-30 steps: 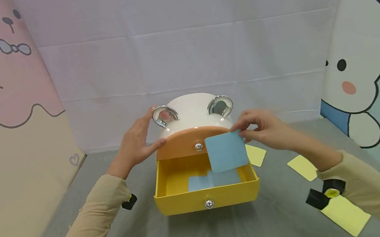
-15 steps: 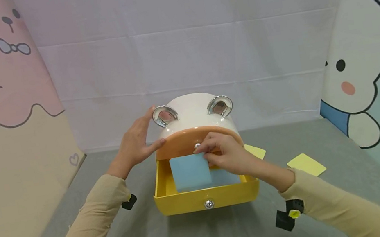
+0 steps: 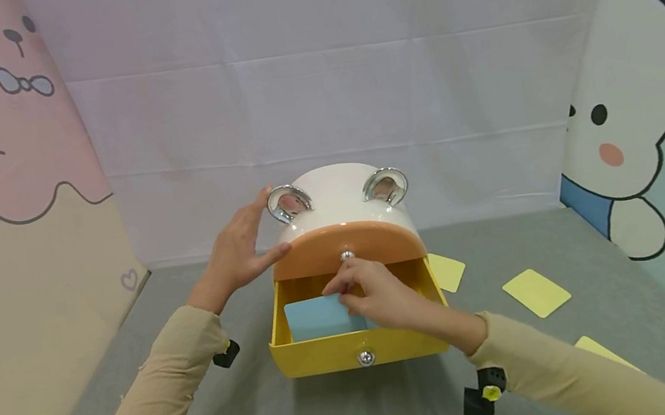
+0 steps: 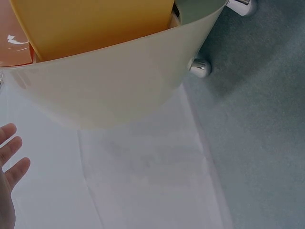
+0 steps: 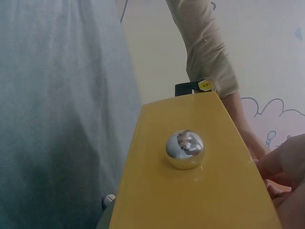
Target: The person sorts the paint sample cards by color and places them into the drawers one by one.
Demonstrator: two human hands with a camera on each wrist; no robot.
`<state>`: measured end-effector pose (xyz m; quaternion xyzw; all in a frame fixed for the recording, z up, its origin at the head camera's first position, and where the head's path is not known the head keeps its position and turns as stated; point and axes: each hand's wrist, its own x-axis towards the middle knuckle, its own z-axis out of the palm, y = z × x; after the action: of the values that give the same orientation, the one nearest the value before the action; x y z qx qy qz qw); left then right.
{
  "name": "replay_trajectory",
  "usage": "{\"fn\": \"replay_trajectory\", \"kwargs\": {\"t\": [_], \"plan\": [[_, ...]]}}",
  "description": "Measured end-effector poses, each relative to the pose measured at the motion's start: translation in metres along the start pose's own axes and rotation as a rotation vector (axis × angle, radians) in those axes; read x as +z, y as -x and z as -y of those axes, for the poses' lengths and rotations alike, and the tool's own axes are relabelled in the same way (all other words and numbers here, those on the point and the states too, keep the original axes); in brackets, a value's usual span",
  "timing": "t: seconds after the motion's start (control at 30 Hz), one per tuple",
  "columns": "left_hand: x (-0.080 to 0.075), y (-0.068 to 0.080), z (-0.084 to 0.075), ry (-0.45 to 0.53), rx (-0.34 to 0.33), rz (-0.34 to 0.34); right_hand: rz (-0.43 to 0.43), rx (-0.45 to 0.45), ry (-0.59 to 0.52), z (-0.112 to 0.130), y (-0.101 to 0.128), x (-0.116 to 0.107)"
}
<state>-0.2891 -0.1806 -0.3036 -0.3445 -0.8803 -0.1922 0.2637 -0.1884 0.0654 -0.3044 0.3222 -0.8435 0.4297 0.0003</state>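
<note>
A white bear-shaped cabinet (image 3: 338, 199) with chrome ears has an orange upper drawer (image 3: 314, 254), which is closed, and a yellow lower drawer (image 3: 329, 353), which is pulled out. My left hand (image 3: 241, 247) rests flat against the cabinet's left side, with its thumb on the orange front. My right hand (image 3: 356, 294) reaches into the yellow drawer and pinches a blue card (image 3: 313, 316) by its right edge, low inside the drawer's left half. The right wrist view shows the yellow drawer front (image 5: 190, 200), its chrome knob (image 5: 184, 149) and my right fingers (image 5: 286, 167). The left wrist view shows the cabinet wall (image 4: 119, 81).
Three yellow cards lie on the grey table right of the cabinet: one close by (image 3: 447, 270), one farther right (image 3: 536, 292), one near the front (image 3: 603, 349). Cartoon-printed panels stand at both sides, and a white cloth hangs behind. A chrome foot (image 4: 200, 68) shows under the cabinet.
My right hand has carried the blue card from the cabinet's right side leftwards and down into the open yellow drawer. The left hand has stayed on the cabinet.
</note>
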Motion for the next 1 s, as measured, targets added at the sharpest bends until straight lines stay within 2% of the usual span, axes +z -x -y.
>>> {"fn": "replay_trajectory", "kwargs": {"t": [0.33, 0.57, 0.77, 1.0], "plan": [[0.0, 0.0, -0.001, 0.01, 0.02, -0.012, 0.024, 0.026, 0.032, 0.0, -0.001, 0.014], [0.0, 0.0, 0.0, 0.004, 0.009, -0.004, -0.013, 0.0, 0.107, -0.002, -0.001, 0.014], [0.001, 0.0, 0.0, -0.002, 0.012, 0.002, -0.035, -0.056, 0.186, -0.002, 0.003, 0.002], [0.0, 0.0, -0.001, -0.01, 0.014, 0.0, -0.098, -0.073, 0.119, -0.002, 0.015, -0.022]]}}
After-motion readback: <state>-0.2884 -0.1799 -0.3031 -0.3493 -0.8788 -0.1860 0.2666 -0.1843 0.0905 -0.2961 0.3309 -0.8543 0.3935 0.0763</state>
